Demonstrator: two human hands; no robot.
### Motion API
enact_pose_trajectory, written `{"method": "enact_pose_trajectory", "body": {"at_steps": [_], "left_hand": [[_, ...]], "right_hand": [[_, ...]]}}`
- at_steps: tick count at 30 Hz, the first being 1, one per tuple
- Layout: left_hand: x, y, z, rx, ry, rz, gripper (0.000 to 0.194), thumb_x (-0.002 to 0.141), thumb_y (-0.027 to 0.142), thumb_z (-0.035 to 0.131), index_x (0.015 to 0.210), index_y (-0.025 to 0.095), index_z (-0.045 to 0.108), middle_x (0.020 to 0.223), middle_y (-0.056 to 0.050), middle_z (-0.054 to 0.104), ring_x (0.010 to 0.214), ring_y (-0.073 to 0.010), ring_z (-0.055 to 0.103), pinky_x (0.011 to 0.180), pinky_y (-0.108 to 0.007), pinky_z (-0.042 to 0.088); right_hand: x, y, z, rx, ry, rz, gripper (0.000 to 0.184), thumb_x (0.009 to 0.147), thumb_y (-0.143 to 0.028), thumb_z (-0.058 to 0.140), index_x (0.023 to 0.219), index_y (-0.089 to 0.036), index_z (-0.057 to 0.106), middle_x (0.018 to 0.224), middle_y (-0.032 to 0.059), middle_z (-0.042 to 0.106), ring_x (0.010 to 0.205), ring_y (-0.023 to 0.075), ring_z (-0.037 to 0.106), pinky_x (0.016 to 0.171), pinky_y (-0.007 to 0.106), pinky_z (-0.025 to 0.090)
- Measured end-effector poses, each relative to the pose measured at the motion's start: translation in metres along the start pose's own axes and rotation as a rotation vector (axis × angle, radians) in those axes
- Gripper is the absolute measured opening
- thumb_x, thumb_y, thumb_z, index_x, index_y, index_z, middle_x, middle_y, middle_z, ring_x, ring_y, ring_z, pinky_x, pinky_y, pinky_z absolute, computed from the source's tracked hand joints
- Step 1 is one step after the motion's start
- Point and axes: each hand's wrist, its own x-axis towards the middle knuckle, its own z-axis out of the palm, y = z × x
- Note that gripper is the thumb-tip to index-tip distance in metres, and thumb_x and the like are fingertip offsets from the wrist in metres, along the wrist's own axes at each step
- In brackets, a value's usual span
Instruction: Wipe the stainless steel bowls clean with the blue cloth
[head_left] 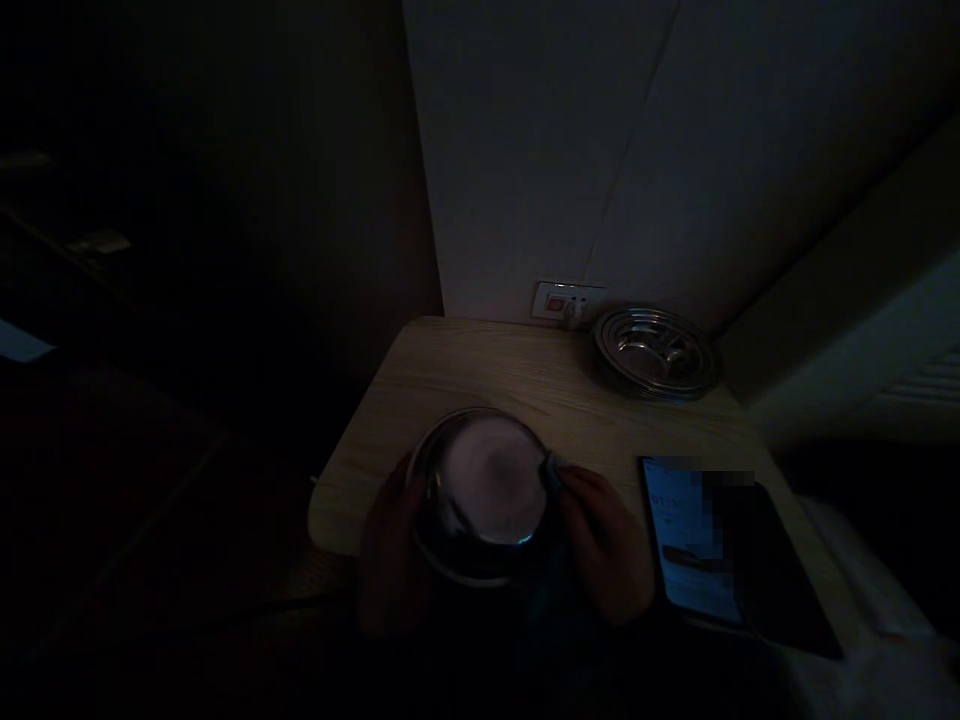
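A shiny steel bowl [491, 480] is tilted with its flat underside facing me, above the front of a pale wooden table. My left hand [394, 550] grips its left rim, the fingers partly lost in the dark. At the bowl's right side, my right hand [604, 540] is closed, pinching a small dark bluish cloth [551, 470] against the metal. Dim light hides the cloth's full shape and the bowl's inside.
Several nested steel bowls [656, 350] stand at the table's [480, 365] back right corner. A lit phone or tablet [686, 540] lies on the right, beside a dark flat object [784, 580]. A wall socket [568, 303] with a plug sits behind the table.
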Motion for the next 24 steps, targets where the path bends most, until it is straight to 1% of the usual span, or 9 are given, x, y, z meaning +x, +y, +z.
{"method": "enact_pose_trajectory", "body": {"at_steps": [3, 4, 7, 10, 14, 16, 18, 21, 24], "left_hand": [[-0.006, -0.008, 0.002, -0.088, -0.030, -0.114, 0.058, 0.076, 0.041, 0.054, 0.131, 0.027, 0.041, 0.120, -0.007, 0.060, 0.108, -0.0249, 0.056, 0.088, -0.040, 0.046], [-0.007, -0.009, 0.003, -0.091, -0.020, -0.136, 0.057, 0.076, 0.041, 0.055, 0.130, 0.028, 0.043, 0.119, -0.007, 0.061, 0.108, -0.0251, 0.056, 0.088, -0.040, 0.046], [-0.007, -0.008, 0.009, -0.046, 0.024, -0.151, 0.044, 0.076, 0.046, 0.054, 0.113, 0.022, 0.059, 0.110, -0.010, 0.065, 0.103, -0.0261, 0.059, 0.084, -0.038, 0.048], [-0.005, -0.003, 0.020, -0.055, 0.075, -0.166, 0.046, 0.077, 0.050, 0.050, 0.109, 0.018, 0.060, 0.105, -0.011, 0.066, 0.092, -0.0249, 0.063, 0.075, -0.036, 0.050], [0.003, -0.001, 0.031, 0.028, 0.151, -0.102, 0.046, 0.076, 0.050, 0.051, 0.105, 0.016, 0.061, 0.103, -0.010, 0.066, 0.090, -0.0230, 0.062, 0.078, -0.034, 0.048], [0.008, -0.001, 0.033, 0.138, 0.176, -0.053, 0.045, 0.076, 0.051, 0.051, 0.099, 0.015, 0.064, 0.099, -0.009, 0.067, 0.090, -0.0228, 0.061, 0.080, -0.034, 0.046], [0.014, -0.003, 0.032, 0.202, 0.176, -0.027, 0.045, 0.077, 0.051, 0.048, 0.097, 0.015, 0.065, 0.097, -0.009, 0.068, 0.089, -0.0225, 0.060, 0.080, -0.033, 0.046], [0.019, -0.004, 0.032, 0.192, 0.175, -0.004, 0.044, 0.078, 0.051, 0.047, 0.098, 0.016, 0.065, 0.098, -0.008, 0.068, 0.090, -0.0216, 0.060, 0.078, -0.031, 0.045], [0.018, -0.005, 0.031, 0.193, 0.166, -0.002, 0.042, 0.078, 0.049, 0.048, 0.097, 0.016, 0.065, 0.096, -0.007, 0.068, 0.088, -0.0210, 0.060, 0.077, -0.030, 0.045]], "right_hand": [[-0.001, -0.001, 0.002, 0.017, 0.044, 0.021, 0.022, 0.085, -0.022, 0.049, 0.102, -0.020, 0.064, 0.101, 0.0091, 0.064, 0.093, 0.0201, 0.060, 0.080, 0.037, 0.052], [-0.002, -0.002, 0.003, 0.024, 0.056, 0.021, 0.023, 0.085, -0.021, 0.049, 0.102, -0.020, 0.064, 0.101, 0.0091, 0.063, 0.093, 0.0200, 0.060, 0.080, 0.037, 0.052], [-0.003, -0.007, 0.003, 0.027, 0.044, -0.026, 0.024, 0.085, -0.017, 0.049, 0.104, -0.021, 0.063, 0.102, 0.0089, 0.062, 0.094, 0.0197, 0.059, 0.079, 0.036, 0.052], [-0.001, -0.022, 0.008, -0.016, -0.015, -0.151, 0.025, 0.085, -0.013, 0.049, 0.105, -0.021, 0.062, 0.100, 0.0073, 0.064, 0.093, 0.0188, 0.057, 0.077, 0.035, 0.051], [0.005, -0.043, 0.019, -0.142, -0.108, -0.368, 0.022, 0.085, -0.018, 0.050, 0.103, -0.021, 0.063, 0.099, 0.0049, 0.068, 0.088, 0.0211, 0.055, 0.074, 0.038, 0.047], [0.004, -0.042, 0.018, -0.192, -0.122, -0.472, 0.022, 0.084, -0.018, 0.051, 0.102, -0.020, 0.064, 0.100, 0.0043, 0.068, 0.086, 0.0217, 0.054, 0.071, 0.038, 0.047], [0.001, -0.032, 0.011, -0.213, -0.134, -0.557, 0.024, 0.082, -0.013, 0.052, 0.102, -0.019, 0.063, 0.099, 0.0044, 0.069, 0.086, 0.0213, 0.054, 0.069, 0.036, 0.047], [0.001, -0.020, 0.001, -0.220, -0.169, -0.616, 0.026, 0.080, -0.009, 0.053, 0.103, -0.017, 0.062, 0.097, 0.0055, 0.069, 0.086, 0.0205, 0.055, 0.068, 0.034, 0.048], [0.012, -0.024, 0.009, -0.213, -0.191, -0.622, 0.024, 0.081, -0.012, 0.053, 0.102, -0.016, 0.063, 0.098, 0.0061, 0.069, 0.087, 0.0205, 0.055, 0.070, 0.035, 0.049]]}}
